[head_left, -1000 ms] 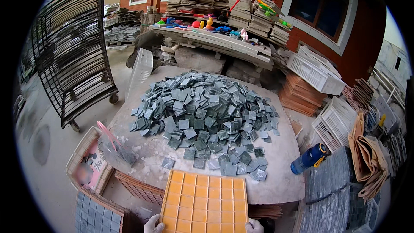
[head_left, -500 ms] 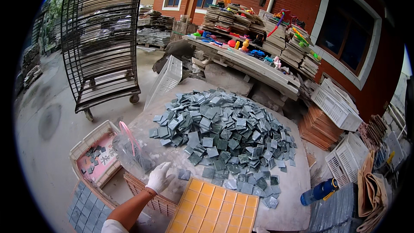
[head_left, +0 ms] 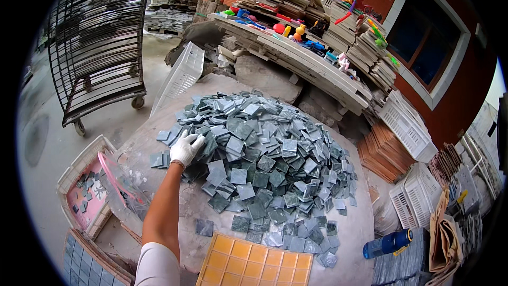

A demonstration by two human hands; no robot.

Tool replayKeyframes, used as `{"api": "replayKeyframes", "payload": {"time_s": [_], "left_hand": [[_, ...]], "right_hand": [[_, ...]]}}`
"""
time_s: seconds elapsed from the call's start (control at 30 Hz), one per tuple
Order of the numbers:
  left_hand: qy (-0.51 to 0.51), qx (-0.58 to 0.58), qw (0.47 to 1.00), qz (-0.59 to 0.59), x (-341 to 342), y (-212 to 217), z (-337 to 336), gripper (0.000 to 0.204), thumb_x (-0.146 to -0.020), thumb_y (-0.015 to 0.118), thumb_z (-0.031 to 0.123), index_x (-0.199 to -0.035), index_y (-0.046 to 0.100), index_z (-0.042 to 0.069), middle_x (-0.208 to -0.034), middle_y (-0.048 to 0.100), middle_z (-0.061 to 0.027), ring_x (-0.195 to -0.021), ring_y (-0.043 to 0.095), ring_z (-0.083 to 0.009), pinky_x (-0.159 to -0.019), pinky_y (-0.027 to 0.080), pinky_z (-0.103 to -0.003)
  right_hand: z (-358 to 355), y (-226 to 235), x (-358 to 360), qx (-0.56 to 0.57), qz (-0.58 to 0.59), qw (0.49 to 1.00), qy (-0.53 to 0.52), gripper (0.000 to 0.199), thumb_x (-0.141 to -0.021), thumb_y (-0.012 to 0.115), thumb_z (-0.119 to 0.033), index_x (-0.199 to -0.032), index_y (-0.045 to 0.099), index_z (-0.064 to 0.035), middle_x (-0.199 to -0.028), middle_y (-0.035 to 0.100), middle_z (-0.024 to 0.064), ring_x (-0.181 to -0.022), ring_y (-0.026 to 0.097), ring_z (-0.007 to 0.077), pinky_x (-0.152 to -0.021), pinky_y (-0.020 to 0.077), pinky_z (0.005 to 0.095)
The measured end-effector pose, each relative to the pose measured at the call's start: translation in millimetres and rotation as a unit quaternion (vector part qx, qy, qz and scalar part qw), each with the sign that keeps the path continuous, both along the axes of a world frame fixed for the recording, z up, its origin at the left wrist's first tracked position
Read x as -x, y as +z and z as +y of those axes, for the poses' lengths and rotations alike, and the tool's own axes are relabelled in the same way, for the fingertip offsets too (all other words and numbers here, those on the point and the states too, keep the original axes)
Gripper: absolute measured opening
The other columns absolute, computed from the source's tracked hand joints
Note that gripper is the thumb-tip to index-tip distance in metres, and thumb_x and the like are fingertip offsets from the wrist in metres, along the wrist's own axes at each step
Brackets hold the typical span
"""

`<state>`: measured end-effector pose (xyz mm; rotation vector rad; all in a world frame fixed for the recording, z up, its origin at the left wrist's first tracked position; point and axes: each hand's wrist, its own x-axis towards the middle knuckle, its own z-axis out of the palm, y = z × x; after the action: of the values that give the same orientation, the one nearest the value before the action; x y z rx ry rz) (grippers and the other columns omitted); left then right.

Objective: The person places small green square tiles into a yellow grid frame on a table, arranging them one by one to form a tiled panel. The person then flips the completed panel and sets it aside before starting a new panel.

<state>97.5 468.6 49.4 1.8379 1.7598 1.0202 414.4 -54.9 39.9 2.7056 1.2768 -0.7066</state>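
My left hand (head_left: 186, 149), in a white glove, reaches onto the left side of a large heap of small square grey-green stone tiles (head_left: 264, 164). Its fingers are a little apart and touch the tiles; no tile is plainly gripped. One loose tile (head_left: 204, 227) lies apart from the heap, near my forearm. At the lower edge sits an orange-yellow grid tray (head_left: 248, 261), its square compartments holding no tiles. My right hand is out of view.
A pale basket (head_left: 78, 169) with tile scraps and a clear bag with a pink handle (head_left: 114, 177) lie left. A panel of set tiles (head_left: 84, 262) is below. A blue bottle (head_left: 389, 243) lies right, near white crates (head_left: 420, 193). A wheeled rack (head_left: 100, 47) stands far left.
My left hand has moved forward and leftward, from beside the loose tile near the tray to the heap's left side. The view has shifted, so the tray sits lower.
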Motion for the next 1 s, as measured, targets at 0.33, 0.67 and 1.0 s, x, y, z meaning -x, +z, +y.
{"api": "replayKeyframes", "payload": {"time_s": [0.33,0.67,1.0], "left_hand": [[-0.165,-0.202,0.962,-0.084,-69.7,18.6,-79.4,0.036,-0.080,0.064,0.041,-0.102,0.069,0.012,-0.114,0.061,-0.0070,-0.106,0.057,-0.0278,-0.087,0.047,-0.036],[-0.167,-0.230,0.958,0.036,-58.3,19.4,-103.3,0.063,-0.085,0.058,0.044,-0.135,0.043,0.009,-0.138,0.043,-0.0158,-0.130,0.036,-0.0339,-0.107,0.025,-0.050],[0.003,-0.090,0.995,0.034,-50.4,-35.7,-93.1,0.050,-0.085,0.056,0.045,-0.119,0.061,0.009,-0.128,0.054,-0.0168,-0.121,0.046,-0.0333,-0.108,0.023,-0.048]], "right_hand": [[15.3,1.1,-4.6,0.021,-0.033,0.999,0.013,0.079,-0.060,0.079,-0.044,-0.119,0.048,-0.0027,-0.095,0.063,0.0260,-0.090,0.061,0.0415,-0.079,0.0489,0.0479],[166.5,64.8,-64.3,-0.170,0.145,0.973,0.053,0.050,-0.081,0.066,-0.046,-0.105,0.062,-0.0023,-0.097,0.067,0.0168,-0.092,0.065,0.0291,-0.078,0.0497,0.0368],[360.2,3.5,-109.6,-0.336,-0.084,0.938,-0.018,0.084,-0.078,0.052,-0.069,-0.136,0.044,-0.0082,-0.143,0.035,0.0217,-0.136,0.025,0.0366,-0.112,0.0138,0.0492]]}}
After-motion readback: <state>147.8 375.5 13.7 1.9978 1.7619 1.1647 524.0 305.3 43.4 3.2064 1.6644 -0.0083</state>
